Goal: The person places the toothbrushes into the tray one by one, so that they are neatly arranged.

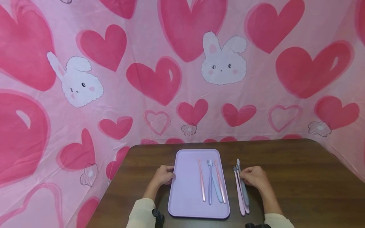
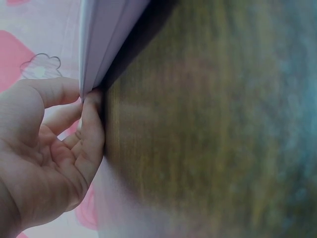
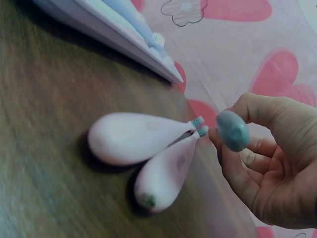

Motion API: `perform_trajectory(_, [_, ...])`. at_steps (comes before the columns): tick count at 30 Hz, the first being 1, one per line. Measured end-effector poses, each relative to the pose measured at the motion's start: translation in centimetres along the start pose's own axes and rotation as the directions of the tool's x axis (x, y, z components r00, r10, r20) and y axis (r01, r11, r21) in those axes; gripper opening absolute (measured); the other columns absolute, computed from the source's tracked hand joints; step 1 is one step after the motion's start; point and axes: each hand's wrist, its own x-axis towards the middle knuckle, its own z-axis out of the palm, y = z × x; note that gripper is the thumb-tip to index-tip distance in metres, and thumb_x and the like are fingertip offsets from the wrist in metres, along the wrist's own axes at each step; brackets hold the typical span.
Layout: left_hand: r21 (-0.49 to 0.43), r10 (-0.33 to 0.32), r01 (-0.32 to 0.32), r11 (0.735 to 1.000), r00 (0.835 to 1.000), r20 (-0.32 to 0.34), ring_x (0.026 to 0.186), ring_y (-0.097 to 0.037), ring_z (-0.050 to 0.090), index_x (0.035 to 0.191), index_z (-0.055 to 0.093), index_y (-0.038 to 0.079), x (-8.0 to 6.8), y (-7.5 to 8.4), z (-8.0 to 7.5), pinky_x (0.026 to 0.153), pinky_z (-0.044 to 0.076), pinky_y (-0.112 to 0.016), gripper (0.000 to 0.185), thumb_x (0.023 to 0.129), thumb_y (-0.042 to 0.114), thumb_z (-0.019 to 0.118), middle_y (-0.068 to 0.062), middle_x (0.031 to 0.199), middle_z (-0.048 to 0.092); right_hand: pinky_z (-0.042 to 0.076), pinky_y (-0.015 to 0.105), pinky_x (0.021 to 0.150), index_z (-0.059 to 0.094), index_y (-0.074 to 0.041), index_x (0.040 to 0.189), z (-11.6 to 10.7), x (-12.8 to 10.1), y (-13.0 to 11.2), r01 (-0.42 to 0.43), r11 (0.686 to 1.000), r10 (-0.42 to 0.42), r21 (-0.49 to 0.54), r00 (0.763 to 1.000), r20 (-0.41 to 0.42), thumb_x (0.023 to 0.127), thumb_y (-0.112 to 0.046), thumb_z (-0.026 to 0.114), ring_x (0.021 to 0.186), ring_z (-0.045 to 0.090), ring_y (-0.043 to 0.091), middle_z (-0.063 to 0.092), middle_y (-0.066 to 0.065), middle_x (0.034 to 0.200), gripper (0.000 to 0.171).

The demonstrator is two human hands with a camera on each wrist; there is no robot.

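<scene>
Four slim plastic toothbrushes [image 1: 212, 185] are already lying in the lilac rectangular tray [image 1: 185, 196], three remaining outside, right hand [image 1: 255, 177] pinching the grey toothbrush [image 1: 244, 193], left hand [image 1: 163, 175] gripping the tray's edge.

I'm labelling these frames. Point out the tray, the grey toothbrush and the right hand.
tray [image 1: 185, 177], head view, bare left part.
grey toothbrush [image 3: 233, 130], right wrist view, handle end.
right hand [image 1: 254, 178], head view, back of hand.
</scene>
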Motion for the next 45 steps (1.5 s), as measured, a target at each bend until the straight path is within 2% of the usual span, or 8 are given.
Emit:
perform_trajectory(9, [0.003, -0.012, 0.012, 1.000, 1.000, 0.007, 0.057, -0.015, 0.059, 0.136, 0.063, 0.000, 0.0, 0.0, 0.0, 0.062, 0.060, -0.031, 0.051, 0.086, 0.009, 0.068, -0.018, 0.096, 0.071, 0.055, 0.020, 0.058, 0.075, 0.010, 0.094, 0.7, 0.0, -0.9, -0.002, 0.998, 0.002, 0.071, 1.000, 0.009, 0.077, -0.012, 0.072, 0.059, 0.061, 0.006, 0.065, -0.004, 0.061, 0.028])
perform_trajectory(13, [-0.002, -0.007, 0.007, 1.000, 1.000, 0.007, 0.055, -0.014, 0.056, 0.136, 0.063, -0.001, -0.1, 0.0, 0.0, 0.060, 0.059, -0.030, 0.051, 0.086, 0.008, 0.068, -0.014, 0.087, 0.070, 0.054, 0.019, 0.057, 0.074, 0.010, 0.094, 0.9, -0.1, -1.3, 0.019, 0.998, -0.020, 0.056, 1.000, 0.010, 0.076, -0.011, 0.071, 0.058, 0.060, 0.006, 0.064, -0.004, 0.060, 0.028])
perform_trajectory(17, [-0.007, 0.001, -0.001, 1.000, 1.000, 0.008, 0.051, -0.012, 0.053, 0.136, 0.063, -0.001, -0.1, 0.0, 0.0, 0.057, 0.056, -0.027, 0.052, 0.085, 0.008, 0.068, -0.007, 0.071, 0.061, 0.054, 0.020, 0.057, 0.074, 0.010, 0.095, 1.2, -0.1, -1.7, 0.029, 0.998, -0.030, 0.055, 0.999, 0.011, 0.076, -0.011, 0.071, 0.057, 0.060, 0.007, 0.063, -0.004, 0.060, 0.029])
perform_trajectory(22, [-0.009, 0.007, -0.007, 1.000, 1.000, 0.010, 0.050, -0.012, 0.052, 0.136, 0.063, 0.000, 0.0, -0.1, 0.0, 0.056, 0.056, -0.027, 0.052, 0.086, 0.008, 0.068, -0.005, 0.066, 0.057, 0.054, 0.021, 0.057, 0.074, 0.010, 0.095, 1.5, 0.0, -1.8, 0.031, 0.997, -0.031, 0.069, 0.999, 0.012, 0.076, -0.010, 0.073, 0.057, 0.060, 0.007, 0.063, -0.005, 0.059, 0.028])
perform_trajectory(27, [-0.012, -0.002, 0.002, 1.000, 1.000, 0.012, 0.052, -0.013, 0.054, 0.137, 0.063, 0.001, 0.1, -0.2, -0.1, 0.058, 0.057, -0.027, 0.051, 0.086, 0.009, 0.067, -0.010, 0.077, 0.066, 0.055, 0.021, 0.057, 0.075, 0.010, 0.094, 2.0, 0.0, -2.0, 0.033, 0.997, -0.035, 0.068, 0.999, 0.023, 0.077, -0.010, 0.074, 0.057, 0.060, 0.007, 0.064, -0.003, 0.062, 0.026])
perform_trajectory(35, [0.010, -0.003, 0.003, 1.000, 1.000, 0.006, 0.057, -0.015, 0.058, 0.137, 0.062, 0.001, 0.1, -0.3, -0.1, 0.061, 0.059, -0.029, 0.051, 0.088, 0.011, 0.068, -0.015, 0.094, 0.071, 0.056, 0.025, 0.060, 0.075, 0.004, 0.092, 2.5, -0.1, -2.6, 0.019, 0.999, -0.021, 0.035, 0.999, 0.047, 0.080, -0.014, 0.075, 0.063, 0.062, 0.011, 0.066, 0.002, 0.068, 0.022])
perform_trajectory(45, [0.012, 0.008, -0.008, 1.000, 1.000, -0.001, 0.057, -0.015, 0.059, 0.136, 0.062, -0.002, 0.0, -0.2, -0.1, 0.061, 0.060, -0.031, 0.051, 0.087, 0.010, 0.069, -0.018, 0.097, 0.072, 0.053, 0.024, 0.058, 0.075, 0.005, 0.093, 3.2, -0.2, -3.1, 0.027, 0.999, -0.028, 0.030, 0.999, 0.044, 0.079, -0.015, 0.077, 0.061, 0.064, 0.011, 0.067, 0.002, 0.065, 0.024])
